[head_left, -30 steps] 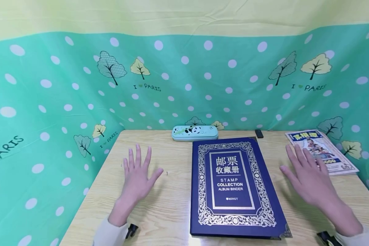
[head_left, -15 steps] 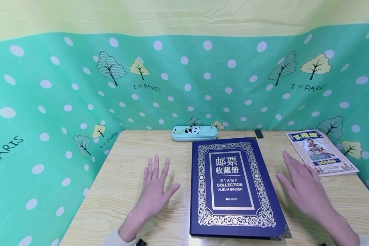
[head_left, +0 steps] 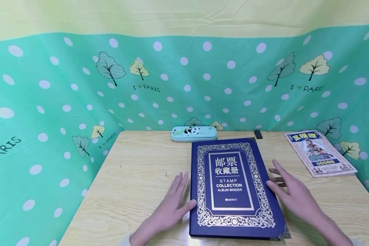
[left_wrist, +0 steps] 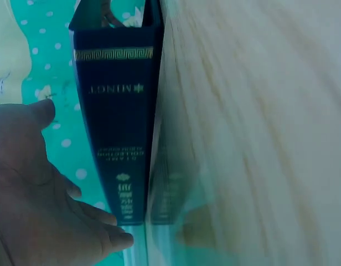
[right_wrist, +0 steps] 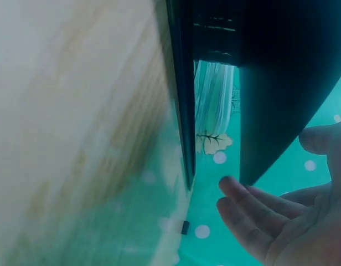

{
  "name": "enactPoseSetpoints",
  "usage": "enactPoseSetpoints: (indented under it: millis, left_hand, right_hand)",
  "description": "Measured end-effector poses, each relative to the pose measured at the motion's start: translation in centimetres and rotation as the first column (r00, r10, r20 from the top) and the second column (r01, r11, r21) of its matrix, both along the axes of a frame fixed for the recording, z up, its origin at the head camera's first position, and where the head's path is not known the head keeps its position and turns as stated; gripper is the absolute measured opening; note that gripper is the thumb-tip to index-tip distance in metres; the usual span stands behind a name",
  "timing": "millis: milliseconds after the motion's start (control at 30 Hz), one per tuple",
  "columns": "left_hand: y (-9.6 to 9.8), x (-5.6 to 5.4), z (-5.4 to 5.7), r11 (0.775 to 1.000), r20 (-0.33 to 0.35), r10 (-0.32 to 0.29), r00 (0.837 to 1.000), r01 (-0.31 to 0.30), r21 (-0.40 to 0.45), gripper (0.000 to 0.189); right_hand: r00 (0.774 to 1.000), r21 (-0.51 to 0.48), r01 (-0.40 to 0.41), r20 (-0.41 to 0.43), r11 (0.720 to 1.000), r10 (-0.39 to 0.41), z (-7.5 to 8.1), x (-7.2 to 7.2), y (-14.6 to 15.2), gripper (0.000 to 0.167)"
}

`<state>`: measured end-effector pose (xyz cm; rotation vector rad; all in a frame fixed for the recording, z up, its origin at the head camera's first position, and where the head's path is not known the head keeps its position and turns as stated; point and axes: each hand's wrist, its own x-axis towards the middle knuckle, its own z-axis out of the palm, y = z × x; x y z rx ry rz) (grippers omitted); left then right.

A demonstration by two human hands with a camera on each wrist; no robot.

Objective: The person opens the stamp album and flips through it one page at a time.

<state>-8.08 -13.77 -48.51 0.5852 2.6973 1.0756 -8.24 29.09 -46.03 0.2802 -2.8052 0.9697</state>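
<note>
A navy blue stamp album binder (head_left: 231, 177) with silver scrollwork lies closed on the wooden table. My left hand (head_left: 170, 206) is beside its spine, fingers extended along the left side and thumb at the cover's left edge. The left wrist view shows the lettered spine (left_wrist: 118, 116) standing up from the tabletop, the left hand (left_wrist: 43, 188) spread alongside. At the opposite side, my right hand (head_left: 295, 193) has its thumb at the cover's right edge. In the right wrist view, the right hand's fingertips (right_wrist: 228, 185) are right at the corner of the overhanging cover (right_wrist: 292, 72).
Behind the binder is a light blue pencil case (head_left: 194, 133) with pandas. A small black object (head_left: 258, 134) lies at the table's back edge. On the right sits a colourful booklet (head_left: 321, 153). A green dotted curtain (head_left: 187, 78) encloses the table (head_left: 135, 164).
Both hands have come inward and lower, from spread apart on either side to the binder's left and right edges. The binder stays in place.
</note>
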Motion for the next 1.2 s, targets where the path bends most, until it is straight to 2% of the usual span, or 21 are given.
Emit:
enactPoseSetpoints:
  millis: [200, 400, 800, 1000, 1200]
  left_hand:
    - [0.6, 0.4, -0.2, 0.999, 0.049, -0.021, 0.999, 0.019, 0.049, 0.099]
    - [0.8, 0.5, -0.5, 0.998, 0.079, -0.045, 0.996, 0.041, 0.051, 0.101]
    - [0.8, 0.5, -0.6, 0.998, 0.071, -0.052, 0.996, 0.049, 0.041, 0.104]
    - [0.8, 0.5, -0.4, 0.998, 0.073, -0.049, 0.996, 0.047, 0.039, 0.103]
    - [0.7, 0.5, -0.2, 0.998, 0.077, -0.046, 0.996, 0.043, 0.037, 0.102]
  right_hand:
    - [1.000, -0.047, -0.025, 0.015, 0.999, 0.026, -0.6, -0.1, -0.1, 0.077]
    - [0.999, -0.120, -0.043, 0.024, 0.992, 0.047, -1.0, 0.1, -0.5, 0.068]
    - [0.989, -0.285, -0.046, 0.119, 0.957, 0.083, -1.0, 0.2, -0.6, 0.062]
    - [0.991, -0.395, -0.081, 0.069, 0.915, 0.118, -0.8, 0.1, -0.6, 0.061]
    - [0.995, -0.407, -0.066, 0.046, 0.911, 0.092, 0.0, 0.2, -0.7, 0.059]
